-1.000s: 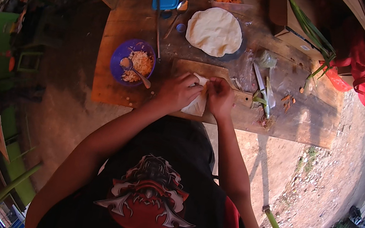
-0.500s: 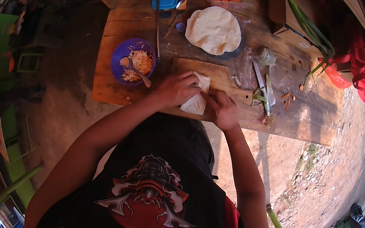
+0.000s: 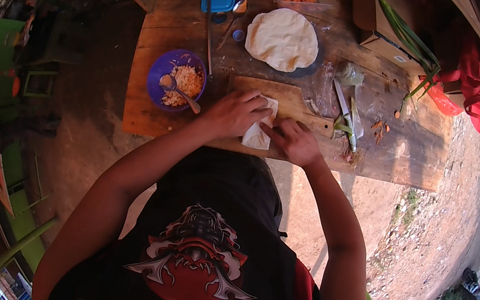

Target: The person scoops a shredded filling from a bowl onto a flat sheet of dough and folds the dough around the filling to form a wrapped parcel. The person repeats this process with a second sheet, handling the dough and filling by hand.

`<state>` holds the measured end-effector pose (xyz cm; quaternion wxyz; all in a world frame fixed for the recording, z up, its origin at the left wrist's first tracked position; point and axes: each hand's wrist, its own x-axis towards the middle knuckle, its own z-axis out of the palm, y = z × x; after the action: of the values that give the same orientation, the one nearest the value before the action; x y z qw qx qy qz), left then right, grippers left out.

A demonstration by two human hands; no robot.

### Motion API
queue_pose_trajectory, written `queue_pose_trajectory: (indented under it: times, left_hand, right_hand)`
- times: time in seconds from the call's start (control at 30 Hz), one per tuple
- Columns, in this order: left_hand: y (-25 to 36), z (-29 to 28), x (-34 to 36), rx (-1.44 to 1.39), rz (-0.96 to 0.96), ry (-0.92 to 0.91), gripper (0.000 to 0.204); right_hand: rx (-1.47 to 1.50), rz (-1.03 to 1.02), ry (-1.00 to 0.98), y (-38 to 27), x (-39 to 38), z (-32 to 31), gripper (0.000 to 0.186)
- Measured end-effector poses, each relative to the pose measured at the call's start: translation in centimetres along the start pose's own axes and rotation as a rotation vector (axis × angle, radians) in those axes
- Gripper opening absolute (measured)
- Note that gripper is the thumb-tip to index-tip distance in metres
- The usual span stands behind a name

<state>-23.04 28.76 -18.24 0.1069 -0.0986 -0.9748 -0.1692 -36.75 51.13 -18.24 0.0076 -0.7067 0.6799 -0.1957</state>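
So, only partway through, by the look of it. A thin whitish sheet (image 3: 259, 134) is folded into a narrow packet near the centre of the frame, at the near edge of the wooden board (image 3: 291, 95). Its upper left part is covered by the left hand (image 3: 235, 115), fingers bent and close together; whether anything's pinched can't be told. The right edge is touched by the right hand (image 3: 299, 142), forefinger stretched out, the rest curled; a grip can't be confirmed there either.

The folding doesn't look finished, and no second packet can be spotted. Plenty seems left: round sheets (image 3: 282, 38) are piled at upper centre, and crumbly filling (image 3: 188, 82) is held in the purple bowl (image 3: 155, 76), left of centre, with a spoon (image 3: 188, 100) left in it.
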Motion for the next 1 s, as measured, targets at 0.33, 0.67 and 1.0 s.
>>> queue_pose_trajectory:
  times: [0.33, 0.67, 1.0]
  left_hand:
    - [-0.2, -0.6, 0.8, -0.087, -0.063, 0.014, 0.03]
    - [-1.4, -0.4, 1.5, -0.195, -0.099, 0.046, 0.03]
    - [-1.3, 1.1, -0.7, -0.132, -0.033, 0.141, 0.032]
  right_hand:
    - [-0.139, -0.08, 0.045, 0.3, 1.1, 0.2, 0.055]
    - [-0.161, -0.233, 0.099, 0.5, 2.7, 0.9, 0.05]
    - [-0.088, -0.178, 0.075, -0.4, 1.7, 1.9, 0.059]
